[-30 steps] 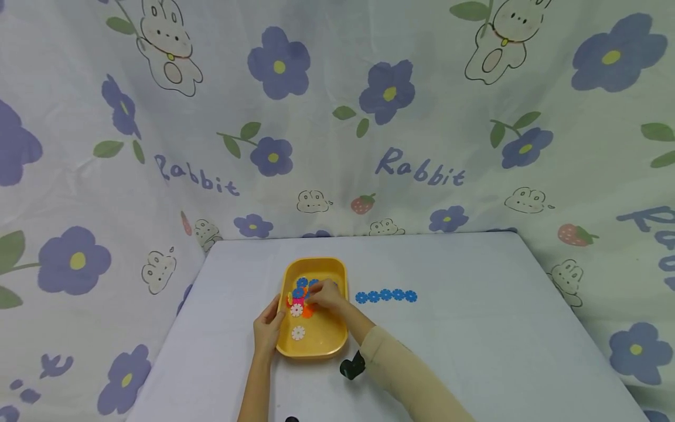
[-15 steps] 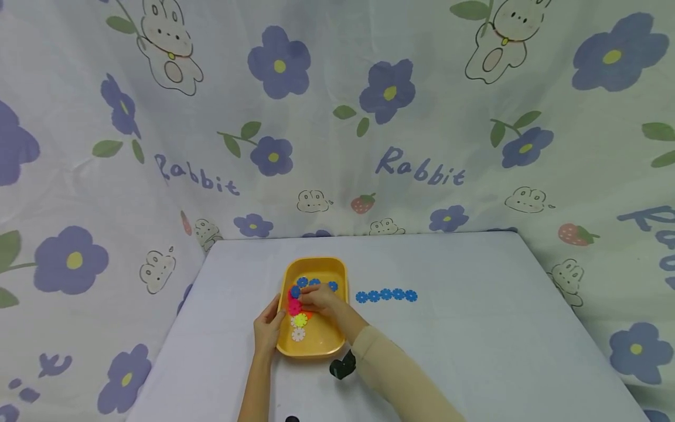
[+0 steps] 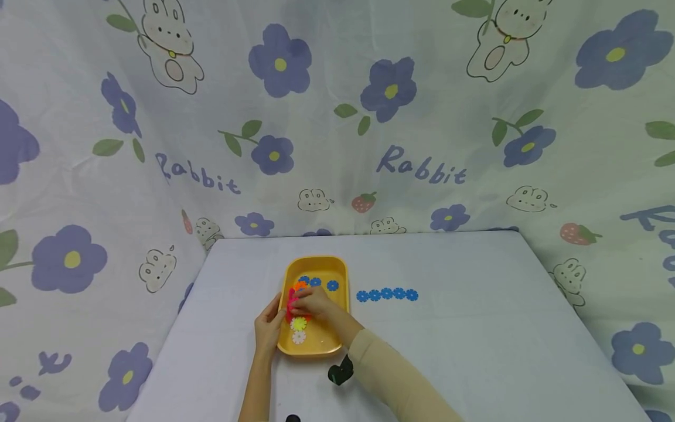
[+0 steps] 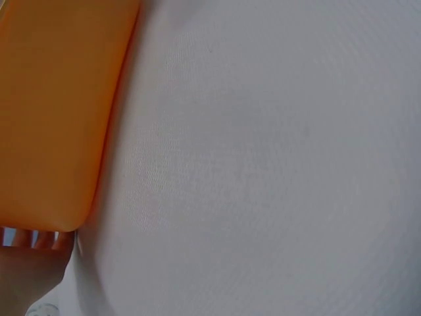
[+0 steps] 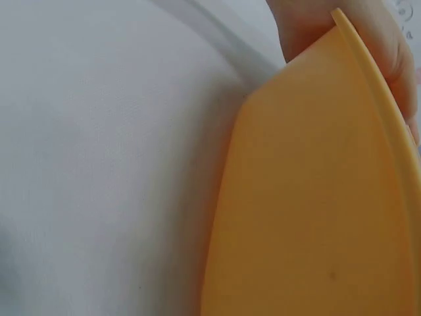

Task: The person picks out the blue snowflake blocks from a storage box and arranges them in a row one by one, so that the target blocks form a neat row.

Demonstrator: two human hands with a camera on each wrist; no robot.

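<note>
In the head view a yellow tray [image 3: 329,343] holds small notched discs, like plastic snowflake pieces. My left hand [image 3: 268,328] grips the tray's left rim, thumb over the edge; the left wrist view shows its fingers against the outer wall. My right hand [image 3: 312,302] reaches over the right rim into the tray, fingertips right at the pink discs [image 3: 292,300]; I cannot tell whether it pinches one. Beside it lie an orange disc [image 3: 301,286], a yellow disc [image 3: 299,323], a white disc [image 3: 299,337] and several blue discs [image 3: 332,285].
To the right of the tray, a row of several blue discs [image 3: 387,293] lies on the white tabletop [image 3: 464,340]. A dark object [image 3: 340,371] shows below the right sleeve [image 3: 392,375]. A patterned cloth [image 3: 327,117] hangs behind the table.
The right hand has shifted left and slightly nearer within the tray, from the blue discs to the pink ones. An orange disc now shows near the blue ones. The left hand stays on the rim.
</note>
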